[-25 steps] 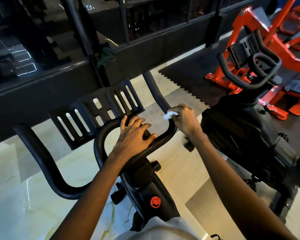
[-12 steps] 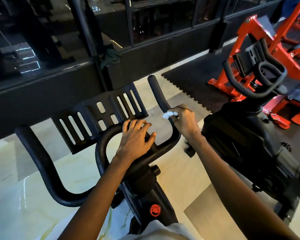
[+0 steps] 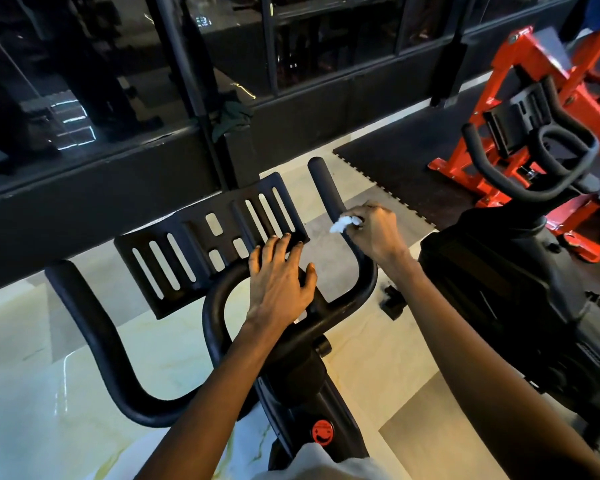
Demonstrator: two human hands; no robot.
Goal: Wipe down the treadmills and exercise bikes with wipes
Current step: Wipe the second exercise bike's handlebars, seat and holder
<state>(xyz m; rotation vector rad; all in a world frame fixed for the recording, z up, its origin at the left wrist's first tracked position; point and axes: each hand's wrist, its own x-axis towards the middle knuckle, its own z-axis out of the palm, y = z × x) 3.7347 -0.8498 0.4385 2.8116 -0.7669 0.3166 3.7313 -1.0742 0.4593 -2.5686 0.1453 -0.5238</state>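
Observation:
A black exercise bike stands under me, its curved handlebar (image 3: 94,327) spreading left and right around a slotted tablet holder (image 3: 187,251). My right hand (image 3: 374,233) pinches a crumpled white wipe (image 3: 342,224) against the handlebar's right upright grip (image 3: 326,188). My left hand (image 3: 279,282) rests flat with straight fingers on the inner loop of the handlebar, fingertips reaching the holder's lower edge.
A second black exercise bike (image 3: 520,271) stands close on the right. A red weight machine (image 3: 534,81) sits behind it on a black rubber mat (image 3: 395,157). A dark glass wall (image 3: 153,81) runs across the back. The floor is pale marble tile (image 3: 49,410).
My right hand has slid the wipe a little up the right grip. My left hand has stayed on the inner loop. The view has shifted slightly.

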